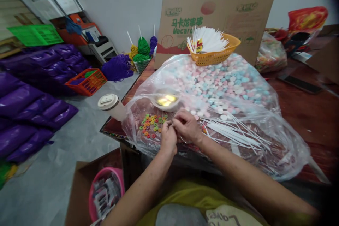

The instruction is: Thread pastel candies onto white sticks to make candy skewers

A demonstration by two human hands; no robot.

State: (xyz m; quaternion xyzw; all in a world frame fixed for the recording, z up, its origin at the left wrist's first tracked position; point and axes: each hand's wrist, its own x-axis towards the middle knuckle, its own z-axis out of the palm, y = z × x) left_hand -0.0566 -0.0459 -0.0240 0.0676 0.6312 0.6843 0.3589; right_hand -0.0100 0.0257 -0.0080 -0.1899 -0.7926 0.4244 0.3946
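Mid-frame, the left hand [168, 135] and right hand [186, 125] meet, fingertips pinched together, anything between hidden. Coloured rings [152, 125] lie just to their left.

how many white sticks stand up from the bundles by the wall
3: the left stick over the yellow bundle, the middle stick over the green bundle, the right stick over the purple bundle. Others may be hidden.

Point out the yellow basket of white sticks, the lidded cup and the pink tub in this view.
Yellow basket [212, 59]: head view, on its front wall.
Lidded cup [116, 111]: head view, on its pale side below the lid.
Pink tub [91, 203]: head view, on its left wall.
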